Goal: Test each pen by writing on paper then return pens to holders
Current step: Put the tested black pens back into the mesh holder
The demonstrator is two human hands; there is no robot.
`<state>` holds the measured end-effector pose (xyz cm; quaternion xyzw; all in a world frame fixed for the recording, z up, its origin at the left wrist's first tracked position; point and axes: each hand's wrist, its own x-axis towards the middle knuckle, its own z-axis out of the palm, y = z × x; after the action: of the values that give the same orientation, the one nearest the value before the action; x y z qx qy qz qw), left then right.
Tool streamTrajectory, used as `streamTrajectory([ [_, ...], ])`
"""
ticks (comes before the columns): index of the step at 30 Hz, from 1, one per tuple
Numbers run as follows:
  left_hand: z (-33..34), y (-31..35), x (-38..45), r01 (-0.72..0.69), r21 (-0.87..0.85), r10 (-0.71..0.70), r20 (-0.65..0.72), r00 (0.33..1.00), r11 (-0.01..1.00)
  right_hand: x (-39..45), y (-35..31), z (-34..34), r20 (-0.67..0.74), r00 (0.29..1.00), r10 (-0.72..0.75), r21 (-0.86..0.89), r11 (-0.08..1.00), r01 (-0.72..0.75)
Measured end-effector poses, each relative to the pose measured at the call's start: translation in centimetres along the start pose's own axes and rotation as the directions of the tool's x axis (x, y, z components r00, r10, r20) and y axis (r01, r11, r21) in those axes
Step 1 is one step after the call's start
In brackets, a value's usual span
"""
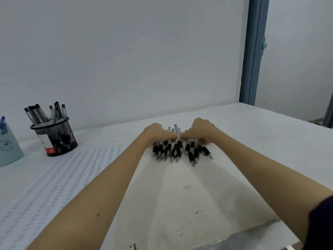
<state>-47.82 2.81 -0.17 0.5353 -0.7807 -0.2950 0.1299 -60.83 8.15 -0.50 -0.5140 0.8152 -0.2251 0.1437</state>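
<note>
Your forearms fill the near view, both stretched out over the white table toward the far side. Going left to right: pale blue holder at the left edge with a smiley mark and one blue pen poking out; next to it the black mesh pen cup, capped pens standing in it, looks like the return spot, well apart from the hands. Printed sheet runs from the cup back toward you, covered in rows of small marks, so it probably serves as the test paper; it's under your left forearm. Then the pile of black-grip pens, lying roughly parallel, tips pointing at you. Your left hand sits on the pile's left half, fingers curled down over the barrels; your right hand mirrors it on the right half, thumbs almost meeting in the middle. Reads as raking or bunching the pens together rather than picking one. Can't tell if either hand really grips any. Blue door frame stands at far right.
</note>
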Motion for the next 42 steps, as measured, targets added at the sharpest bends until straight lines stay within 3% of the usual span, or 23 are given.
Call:
streamTrajectory([
  [16, -0.7, 1.1, 0.2, 0.099, 0.230, -0.127, 0.112, 0.985, 0.968, 0.6, 1.0, 0.8, -0.042, 0.999, -0.011, -0.120, 0.993, 0.006],
  [21, -0.4, 0.8, 0.5, 0.089, 0.277, -0.101, 0.028, 0.995, 0.957, 0.1, 1.0, 1.1, -0.076, 0.996, -0.047, -0.199, 0.980, 0.031],
  [23, -0.2, 0.7, 0.6, 0.095, 0.246, -0.100, 0.008, 0.995, 0.965, 0.1, 1.2, 0.6, -0.092, 0.995, -0.043, -0.093, 0.995, 0.035],
  [26, -0.2, 0.5, 0.5, 0.078, 0.177, -0.076, -0.019, 0.997, 0.981, 0.5, 1.5, -0.4, -0.095, 0.995, 0.000, 0.242, 0.970, 0.023],
  [29, -0.5, 0.1, 0.3, 0.064, 0.005, -0.064, -0.034, 0.997, 0.998, 0.8, 1.6, -1.2, -0.131, 0.990, 0.054, 0.568, 0.823, 0.031],
  [32, -1.1, -0.4, 0.6, 0.024, -0.209, -0.056, -0.148, 0.987, 0.978, 0.4, 1.5, -2.0, -0.219, 0.974, 0.061, 0.761, 0.635, 0.131],
  [36, -2.0, -0.4, 0.7, -0.193, -0.473, -0.003, -0.382, 0.924, 0.859, -0.2, 0.5, -3.2, -0.402, 0.914, 0.049, 0.813, 0.479, 0.332],
  [39, -2.1, -0.2, 0.0, -0.343, -0.491, 0.022, -0.549, 0.835, 0.801, -0.7, 0.0, -3.1, -0.483, 0.875, 0.019, 0.767, 0.492, 0.412],
  [42, -1.6, -0.9, -0.2, -0.372, -0.521, -0.035, -0.614, 0.789, 0.768, -0.9, 0.5, -2.1, -0.480, 0.877, -0.020, 0.751, 0.507, 0.422],
])
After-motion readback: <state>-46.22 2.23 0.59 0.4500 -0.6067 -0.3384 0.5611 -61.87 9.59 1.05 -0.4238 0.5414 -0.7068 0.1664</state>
